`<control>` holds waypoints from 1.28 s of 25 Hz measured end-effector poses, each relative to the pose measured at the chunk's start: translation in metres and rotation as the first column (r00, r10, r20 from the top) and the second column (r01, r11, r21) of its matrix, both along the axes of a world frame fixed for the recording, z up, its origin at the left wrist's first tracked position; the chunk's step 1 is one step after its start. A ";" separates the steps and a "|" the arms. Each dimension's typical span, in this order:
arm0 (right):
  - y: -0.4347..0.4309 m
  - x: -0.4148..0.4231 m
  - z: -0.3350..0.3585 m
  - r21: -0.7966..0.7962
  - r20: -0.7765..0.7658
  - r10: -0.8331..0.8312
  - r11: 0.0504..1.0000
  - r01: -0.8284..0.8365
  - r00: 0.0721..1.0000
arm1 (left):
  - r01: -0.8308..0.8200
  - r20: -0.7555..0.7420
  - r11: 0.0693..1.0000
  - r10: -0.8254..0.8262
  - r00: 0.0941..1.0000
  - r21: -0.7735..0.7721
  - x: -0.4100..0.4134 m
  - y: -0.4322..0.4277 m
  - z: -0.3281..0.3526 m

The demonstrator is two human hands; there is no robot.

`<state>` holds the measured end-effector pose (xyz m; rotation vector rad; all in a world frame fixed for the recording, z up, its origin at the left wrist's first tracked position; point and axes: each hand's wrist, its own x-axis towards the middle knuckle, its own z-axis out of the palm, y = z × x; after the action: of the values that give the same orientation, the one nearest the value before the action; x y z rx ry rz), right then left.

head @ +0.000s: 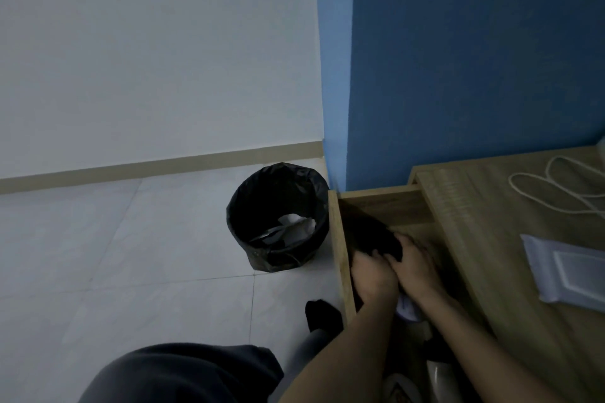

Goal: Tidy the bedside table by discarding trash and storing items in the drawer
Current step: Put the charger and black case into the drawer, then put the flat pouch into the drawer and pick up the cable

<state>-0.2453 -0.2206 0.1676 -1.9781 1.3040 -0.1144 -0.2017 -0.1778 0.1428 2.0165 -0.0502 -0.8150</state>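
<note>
The wooden drawer [337, 239] of the bedside table [491, 239] stands pulled out. Inside it lies a black cloth item [370, 232]. Both hands are down in the drawer on that item: my left hand [373, 275] grips its near end, and my right hand [412, 258] presses and holds it beside the left. A small white object [406, 307] shows under my wrists. On the table top rest a coiled white cable [553, 190] and a white packet [563, 268].
A black-lined trash bin [278, 216] holding crumpled white paper stands on the tiled floor left of the drawer. A blue wall rises behind the table. My dark-clad knee [183, 373] and black-socked foot [322, 314] are at the lower left.
</note>
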 end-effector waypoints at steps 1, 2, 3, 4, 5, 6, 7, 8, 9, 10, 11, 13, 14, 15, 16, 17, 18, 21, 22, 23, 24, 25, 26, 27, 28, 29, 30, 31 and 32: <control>0.004 -0.002 0.011 -0.051 0.032 0.018 0.999 -0.016 0.999 | -0.038 0.057 0.999 0.040 0.998 -0.031 0.001 0.000 0.005; 0.007 -0.008 0.026 -0.136 0.059 0.047 0.990 -0.039 0.997 | -0.055 0.115 0.996 0.063 0.991 -0.067 -0.001 -0.003 0.015; 0.009 -0.013 0.041 -0.232 0.089 0.083 0.971 -0.060 0.993 | -0.034 0.189 0.995 0.052 0.981 -0.099 0.001 -0.005 0.023; 0.009 -0.024 0.057 -0.321 0.133 0.096 0.946 -0.048 0.986 | 0.013 0.253 0.991 0.022 0.967 -0.136 -0.006 -0.008 0.038; 0.009 -0.035 0.071 -0.390 0.178 0.092 0.921 -0.016 0.980 | 0.056 0.318 0.985 -0.001 0.948 -0.166 -0.010 -0.010 0.052; 0.005 -0.049 0.082 -0.448 0.210 0.058 0.893 0.043 0.976 | 0.124 0.379 0.978 -0.052 0.924 -0.169 -0.020 -0.011 0.068; -0.001 -0.068 0.091 -0.494 0.234 -0.001 0.861 0.119 0.972 | 0.217 0.442 0.962 -0.123 0.889 -0.169 -0.033 -0.014 0.082; -0.008 -0.088 0.096 -0.521 0.246 -0.077 0.830 0.198 0.966 | 0.344 0.499 0.926 -0.226 0.837 -0.157 -0.045 -0.016 0.093; -0.016 -0.113 0.100 -0.534 0.255 -0.166 0.797 0.282 0.953 | 0.490 0.559 0.860 -0.340 0.756 -0.139 -0.060 -0.019 0.105; -0.022 -0.140 0.102 -0.532 0.253 -0.255 0.769 0.355 0.933 | 0.642 0.621 0.762 -0.465 0.631 -0.081 -0.077 -0.023 0.115; -0.027 -0.164 0.101 -0.515 0.226 -0.332 0.757 0.402 0.916 | 0.759 0.647 0.651 -0.581 0.494 0.004 -0.092 -0.027 0.119; -0.032 -0.206 0.093 -0.470 0.147 -0.418 0.768 0.435 0.897 | 0.881 0.571 0.435 -0.778 0.262 0.188 -0.118 -0.031 0.119; -0.032 -0.224 0.086 -0.459 0.107 -0.429 0.779 0.428 0.897 | 0.896 0.505 0.350 -0.845 0.176 0.273 -0.128 -0.031 0.114; -0.031 -0.237 0.077 -0.441 0.058 -0.430 0.799 0.410 0.901 | 0.891 0.449 0.295 -0.885 0.120 0.344 -0.133 -0.030 0.109; -0.030 -0.248 0.069 -0.412 -0.001 -0.422 0.826 0.384 0.907 | 0.879 0.418 0.267 -0.904 0.087 0.395 -0.139 -0.030 0.105; -0.029 -0.256 0.061 -0.395 -0.057 -0.397 0.852 0.345 0.916 | 0.863 0.406 0.263 -0.911 0.075 0.432 -0.141 -0.029 0.103; -0.028 -0.262 0.053 -0.398 -0.100 -0.367 0.867 0.301 0.925 | 0.843 0.416 0.274 -0.907 0.066 0.463 -0.141 -0.028 0.104; -0.028 -0.267 0.045 -0.434 -0.144 -0.352 0.862 0.261 0.925 | 0.786 0.480 0.309 -0.877 0.019 0.535 -0.142 -0.028 0.111; -0.028 -0.266 0.044 -0.433 -0.158 -0.354 0.864 0.258 0.922 | 0.783 0.488 0.306 -0.873 0.004 0.541 -0.143 -0.029 0.112; -0.027 -0.265 0.044 -0.424 -0.175 -0.359 0.868 0.259 0.917 | 0.791 0.484 0.293 -0.875 -0.004 0.537 -0.144 -0.031 0.113; -0.026 -0.263 0.042 -0.427 -0.175 -0.369 0.864 0.267 0.913 | 0.803 0.471 0.274 -0.882 -0.010 0.530 -0.144 -0.033 0.112; -0.024 -0.262 0.039 -0.451 -0.154 -0.384 0.847 0.281 0.910 | 0.816 0.452 0.253 -0.892 -0.012 0.520 -0.144 -0.036 0.112; -0.022 -0.262 0.033 -0.476 -0.135 -0.391 0.831 0.286 0.911 | 0.826 0.436 0.240 -0.900 -0.008 0.510 -0.143 -0.038 0.112; -0.020 -0.261 0.028 -0.484 -0.138 -0.400 0.825 0.291 0.906 | 0.831 0.431 0.241 -0.902 0.002 0.501 -0.143 -0.039 0.111; -0.018 -0.260 0.026 -0.449 -0.144 -0.398 0.842 0.298 0.906 | 0.830 0.445 0.260 -0.896 0.016 0.493 -0.144 -0.039 0.110; -0.016 -0.259 0.025 -0.428 -0.154 -0.389 0.855 0.293 0.908 | 0.825 0.471 0.290 -0.882 0.033 0.485 -0.145 -0.039 0.109; -0.014 -0.258 0.026 -0.435 -0.168 -0.387 0.854 0.284 0.907 | 0.821 0.500 0.320 -0.865 0.049 0.473 -0.146 -0.039 0.109; -0.013 -0.256 0.030 -0.452 -0.178 -0.389 0.848 0.276 0.904 | 0.820 0.519 0.344 -0.852 0.067 0.459 -0.147 -0.039 0.109; -0.012 -0.255 0.033 -0.475 -0.174 -0.400 0.835 0.279 0.900 | 0.823 0.520 0.357 -0.849 0.089 0.442 -0.148 -0.039 0.110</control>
<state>-0.5004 -0.2323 0.2009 -2.1582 1.9502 -0.3546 -0.3494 -0.2171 0.2523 2.1007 -1.8706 -0.6017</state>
